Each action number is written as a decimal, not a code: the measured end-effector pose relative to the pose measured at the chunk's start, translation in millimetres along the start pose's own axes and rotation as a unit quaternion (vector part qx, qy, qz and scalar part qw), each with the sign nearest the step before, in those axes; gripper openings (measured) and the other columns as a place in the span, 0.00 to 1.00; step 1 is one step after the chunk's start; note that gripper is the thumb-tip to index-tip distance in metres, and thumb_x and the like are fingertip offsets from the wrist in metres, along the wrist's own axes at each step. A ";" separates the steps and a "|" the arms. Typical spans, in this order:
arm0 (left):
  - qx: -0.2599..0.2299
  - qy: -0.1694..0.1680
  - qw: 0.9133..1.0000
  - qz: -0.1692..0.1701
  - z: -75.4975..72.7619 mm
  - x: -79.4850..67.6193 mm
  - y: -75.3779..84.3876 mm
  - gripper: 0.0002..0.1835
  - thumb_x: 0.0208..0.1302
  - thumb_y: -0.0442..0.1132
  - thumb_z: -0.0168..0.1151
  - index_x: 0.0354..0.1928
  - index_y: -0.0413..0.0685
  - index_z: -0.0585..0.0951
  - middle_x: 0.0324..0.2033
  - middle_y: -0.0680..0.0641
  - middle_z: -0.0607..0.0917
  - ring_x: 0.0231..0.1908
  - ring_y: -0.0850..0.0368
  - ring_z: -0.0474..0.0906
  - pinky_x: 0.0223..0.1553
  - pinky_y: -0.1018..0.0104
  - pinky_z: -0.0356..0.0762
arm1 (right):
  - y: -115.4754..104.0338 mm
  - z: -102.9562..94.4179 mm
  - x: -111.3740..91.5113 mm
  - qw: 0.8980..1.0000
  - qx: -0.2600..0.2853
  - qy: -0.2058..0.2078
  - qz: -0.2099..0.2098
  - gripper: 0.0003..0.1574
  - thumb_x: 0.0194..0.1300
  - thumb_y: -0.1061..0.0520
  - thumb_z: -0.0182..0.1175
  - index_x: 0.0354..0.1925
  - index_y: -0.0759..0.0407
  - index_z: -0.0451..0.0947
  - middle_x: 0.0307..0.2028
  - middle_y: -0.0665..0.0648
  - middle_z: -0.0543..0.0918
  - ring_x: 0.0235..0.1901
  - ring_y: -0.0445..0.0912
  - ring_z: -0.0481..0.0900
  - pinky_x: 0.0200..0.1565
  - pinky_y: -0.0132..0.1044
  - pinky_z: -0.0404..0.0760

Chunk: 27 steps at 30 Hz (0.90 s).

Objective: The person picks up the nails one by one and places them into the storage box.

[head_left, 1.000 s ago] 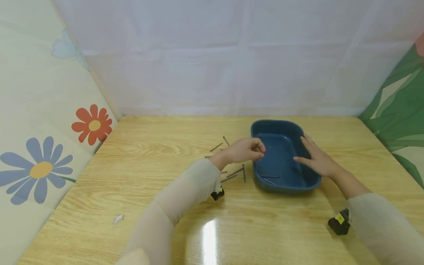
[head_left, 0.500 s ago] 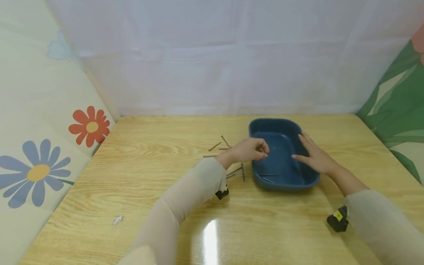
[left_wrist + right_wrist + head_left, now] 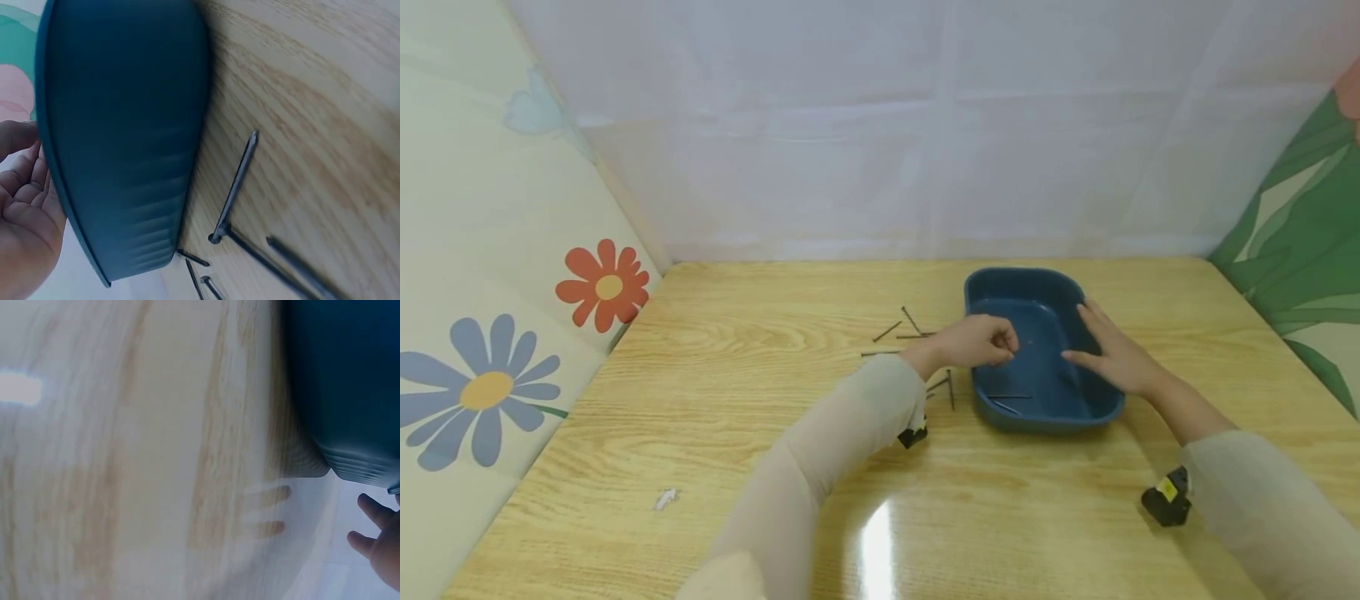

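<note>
A deep blue plastic bin (image 3: pixel 1048 427) with rounded corners stands right of the table's middle, with a couple of nails (image 3: pixel 1009 397) on its floor near the front. My left hand (image 3: pixel 979 340) reaches over its left rim, thumb and fingers curled together. In the left wrist view the fingertips of this left hand (image 3: pixel 28 219) pass behind the rim, so I cannot tell whether they pinch anything. My right hand (image 3: pixel 1112 354) rests with spread fingers at the bin's right rim. Several dark nails (image 3: pixel 950 389) lie scattered on the table left of the bin, partly hidden by my left arm.
The wood-grain table (image 3: pixel 737 400) runs back to a white cloth wall (image 3: pixel 850 167). A small pale patch (image 3: pixel 667 498) marks its surface at front left. Flower-printed panels (image 3: pixel 490 383) flank the sides. A black wrist camera (image 3: pixel 1167 497) sits under my right sleeve.
My left hand has moved slightly right, farther over the inside of the bin. The right hand keeps its place at the right rim, and the bin has stayed where it was.
</note>
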State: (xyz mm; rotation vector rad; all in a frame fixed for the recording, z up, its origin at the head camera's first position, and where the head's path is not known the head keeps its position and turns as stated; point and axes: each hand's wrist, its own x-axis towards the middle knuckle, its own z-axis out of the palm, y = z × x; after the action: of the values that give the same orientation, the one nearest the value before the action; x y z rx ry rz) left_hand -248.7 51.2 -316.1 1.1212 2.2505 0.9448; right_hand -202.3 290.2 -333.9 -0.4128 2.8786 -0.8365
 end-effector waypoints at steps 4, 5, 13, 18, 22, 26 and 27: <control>0.047 -0.008 0.999 0.001 2.9 5.3 2.7 0.09 0.60 0.36 0.52 0.42 0.42 0.75 0.33 0.54 0.76 0.33 0.67 0.72 0.32 0.79 0.69 | -0.4 0.0 -0.3 1.000 0.003 0.001 -0.003 0.50 0.61 0.50 0.50 0.63 0.71 0.29 0.61 0.71 0.27 0.60 0.64 0.28 0.53 0.63 0.39; 0.061 -0.009 0.998 0.003 3.8 7.1 3.3 0.09 0.60 0.35 0.52 0.41 0.42 0.75 0.34 0.54 0.76 0.33 0.66 0.72 0.32 0.79 0.69 | -0.6 0.0 -0.4 1.000 0.004 0.002 -0.003 0.50 0.61 0.50 0.50 0.63 0.71 0.29 0.61 0.71 0.26 0.60 0.64 0.28 0.53 0.63 0.39; 0.200 -0.027 0.979 -0.001 13.3 21.2 9.7 0.04 0.58 0.35 0.52 0.35 0.47 0.76 0.31 0.55 0.76 0.35 0.66 0.70 0.34 0.80 0.66 | 0.0 -0.1 -1.2 1.000 0.005 0.000 -0.001 0.50 0.61 0.49 0.50 0.63 0.69 0.29 0.62 0.68 0.25 0.60 0.63 0.27 0.52 0.64 0.39; 0.291 -0.038 0.956 -0.025 20.2 23.0 15.4 0.04 0.60 0.37 0.51 0.34 0.48 0.75 0.28 0.56 0.75 0.30 0.65 0.70 0.30 0.76 0.67 | 0.5 0.1 -0.9 1.000 0.001 0.001 -0.001 0.50 0.61 0.48 0.50 0.63 0.70 0.29 0.62 0.69 0.27 0.60 0.63 0.27 0.52 0.64 0.39; 0.352 -0.038 0.934 -0.048 27.8 26.6 16.6 0.04 0.59 0.38 0.51 0.34 0.50 0.75 0.30 0.55 0.77 0.32 0.63 0.73 0.34 0.72 0.71 | 0.5 -0.1 -1.3 1.000 -0.001 0.002 0.000 0.50 0.61 0.48 0.50 0.63 0.70 0.30 0.62 0.70 0.27 0.60 0.63 0.27 0.53 0.63 0.38; 0.373 -0.058 0.923 -0.076 34.1 29.7 17.5 0.06 0.60 0.38 0.50 0.37 0.51 0.76 0.35 0.53 0.78 0.37 0.61 0.74 0.39 0.70 0.71 | 0.7 0.2 -1.4 1.000 -0.002 0.002 0.000 0.50 0.61 0.48 0.50 0.63 0.71 0.30 0.62 0.69 0.27 0.60 0.63 0.27 0.53 0.63 0.37; 0.373 -0.062 0.922 -0.083 35.0 29.7 17.8 0.07 0.60 0.38 0.50 0.38 0.51 0.76 0.37 0.53 0.78 0.38 0.61 0.74 0.39 0.69 0.71 | 0.7 0.4 -1.2 1.000 -0.002 0.002 -0.001 0.50 0.61 0.48 0.50 0.63 0.71 0.30 0.62 0.69 0.27 0.60 0.63 0.27 0.53 0.63 0.37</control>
State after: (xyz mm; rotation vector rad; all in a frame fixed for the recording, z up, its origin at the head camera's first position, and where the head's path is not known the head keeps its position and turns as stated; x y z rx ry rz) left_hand -233.9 96.4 -328.8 1.1954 2.6067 -0.0947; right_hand -201.2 290.9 -334.5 -0.4157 2.8843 -0.8332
